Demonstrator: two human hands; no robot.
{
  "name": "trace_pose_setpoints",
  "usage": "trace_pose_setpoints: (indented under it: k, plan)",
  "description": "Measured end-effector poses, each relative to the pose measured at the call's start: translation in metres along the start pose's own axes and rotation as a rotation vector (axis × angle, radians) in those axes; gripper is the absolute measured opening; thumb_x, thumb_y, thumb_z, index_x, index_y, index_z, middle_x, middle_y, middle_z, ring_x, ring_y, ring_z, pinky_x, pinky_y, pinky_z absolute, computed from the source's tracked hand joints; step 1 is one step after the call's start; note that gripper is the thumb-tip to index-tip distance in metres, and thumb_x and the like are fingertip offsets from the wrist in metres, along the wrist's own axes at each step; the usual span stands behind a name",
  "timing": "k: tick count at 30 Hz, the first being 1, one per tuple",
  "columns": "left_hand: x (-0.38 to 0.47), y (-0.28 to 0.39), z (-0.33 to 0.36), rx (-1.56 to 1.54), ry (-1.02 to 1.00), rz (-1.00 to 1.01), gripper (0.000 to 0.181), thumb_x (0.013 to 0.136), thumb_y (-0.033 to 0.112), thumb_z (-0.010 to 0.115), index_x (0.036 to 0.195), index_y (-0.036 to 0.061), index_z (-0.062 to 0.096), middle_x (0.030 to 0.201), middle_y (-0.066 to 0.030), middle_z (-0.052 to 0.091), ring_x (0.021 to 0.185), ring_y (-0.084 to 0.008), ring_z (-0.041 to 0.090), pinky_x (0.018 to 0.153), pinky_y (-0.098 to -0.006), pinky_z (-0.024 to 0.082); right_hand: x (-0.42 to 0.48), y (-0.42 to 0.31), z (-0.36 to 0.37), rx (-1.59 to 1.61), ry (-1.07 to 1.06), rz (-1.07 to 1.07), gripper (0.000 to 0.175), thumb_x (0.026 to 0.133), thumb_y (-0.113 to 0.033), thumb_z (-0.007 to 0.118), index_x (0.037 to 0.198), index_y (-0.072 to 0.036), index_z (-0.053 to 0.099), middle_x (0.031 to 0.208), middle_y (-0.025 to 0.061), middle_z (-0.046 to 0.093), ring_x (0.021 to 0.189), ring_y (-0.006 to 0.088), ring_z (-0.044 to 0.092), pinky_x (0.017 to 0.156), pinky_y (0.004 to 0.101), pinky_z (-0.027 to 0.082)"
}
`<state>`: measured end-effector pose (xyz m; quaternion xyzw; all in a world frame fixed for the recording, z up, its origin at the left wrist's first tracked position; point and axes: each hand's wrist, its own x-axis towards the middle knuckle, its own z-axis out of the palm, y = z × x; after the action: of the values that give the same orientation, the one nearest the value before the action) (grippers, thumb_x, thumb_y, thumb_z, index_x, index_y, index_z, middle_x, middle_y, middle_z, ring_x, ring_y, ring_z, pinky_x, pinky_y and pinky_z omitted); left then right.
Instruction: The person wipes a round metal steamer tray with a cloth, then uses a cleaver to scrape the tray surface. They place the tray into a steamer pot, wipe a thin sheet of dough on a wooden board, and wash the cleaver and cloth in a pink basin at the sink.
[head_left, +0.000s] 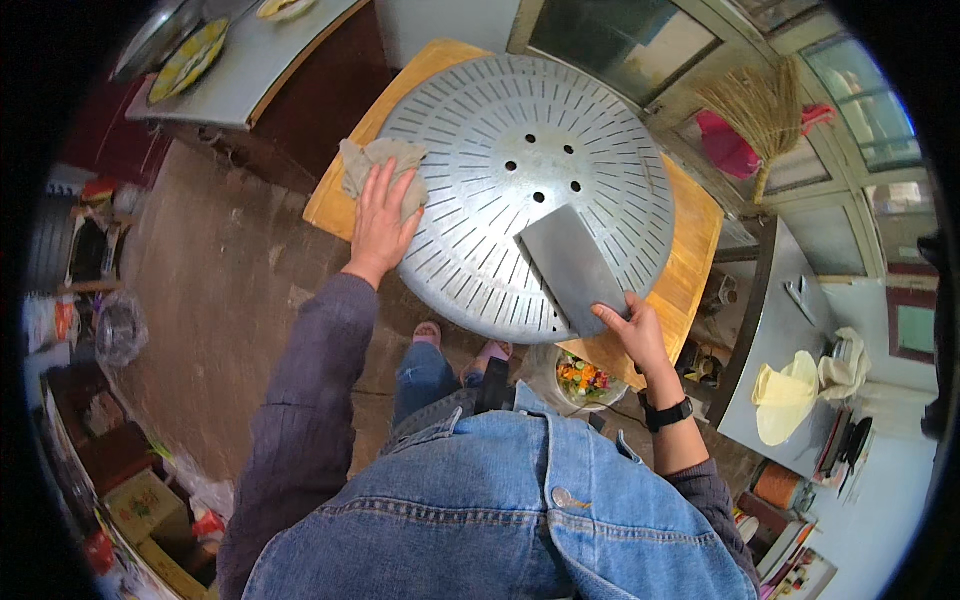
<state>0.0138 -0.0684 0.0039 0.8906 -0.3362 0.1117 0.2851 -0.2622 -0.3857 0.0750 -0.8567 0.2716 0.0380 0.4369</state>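
A large round metal steamer plate (480, 165) with radial slots and several round holes lies on a wooden table (686, 247). My left hand (381, 217) rests flat on a crumpled grey-beige cloth (409, 154) at the plate's left rim, fingers spread over it. Near the plate's lower right, my right hand (636, 330) holds one end of a flat rectangular sheet of grey metal (570, 262), thumb on top. The sheet slants over the slots; whether it touches the plate cannot be told. A dark watch is on my right wrist.
Below the table's near right corner stands a container of colourful scraps (583, 379). A counter at right holds pale yellow sheets (786, 397) and a cloth (845, 364). At upper left, a counter (247, 67) bears a patterned plate (189, 61). A straw broom (765, 112) hangs at upper right.
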Motion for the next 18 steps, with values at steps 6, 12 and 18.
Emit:
trace_pose_setpoints:
  k: [6, 12, 18]
  plan:
    - [0.001, 0.002, 0.005, -0.009, 0.050, -0.038, 0.061, 0.087, 0.028, 0.066, 0.143, 0.0167, 0.043, 0.156, -0.0117, 0.028, 0.144, -0.0351, 0.023, 0.116, -0.0468, 0.025, 0.024, -0.007, 0.021, -0.050, -0.001, -0.028, 0.040, 0.080, -0.034, 0.080, 0.082, 0.002, 0.063, 0.060, 0.0067, 0.053, 0.056, 0.0127, 0.044, 0.053, 0.0324, 0.040]
    - [-0.002, 0.003, 0.010, -0.049, 0.093, -0.111, 0.058, 0.088, 0.028, 0.064, 0.142, 0.0195, 0.045, 0.155, -0.0099, 0.030, 0.144, -0.0330, 0.025, 0.115, -0.0478, 0.025, 0.036, -0.025, 0.034, -0.086, 0.018, 0.031, 0.039, 0.081, -0.031, 0.081, 0.082, 0.004, 0.063, 0.062, 0.0078, 0.057, 0.058, 0.0117, 0.047, 0.054, 0.0304, 0.042]
    - [-0.003, 0.004, 0.008, -0.030, 0.028, -0.160, 0.059, 0.090, 0.033, 0.061, 0.145, 0.0233, 0.040, 0.157, -0.0051, 0.026, 0.146, -0.0288, 0.021, 0.115, -0.0545, 0.024, 0.033, -0.031, 0.032, -0.208, -0.048, -0.062, 0.038, 0.082, -0.030, 0.080, 0.081, 0.004, 0.062, 0.063, 0.0033, 0.057, 0.059, 0.0091, 0.046, 0.054, 0.0290, 0.042]
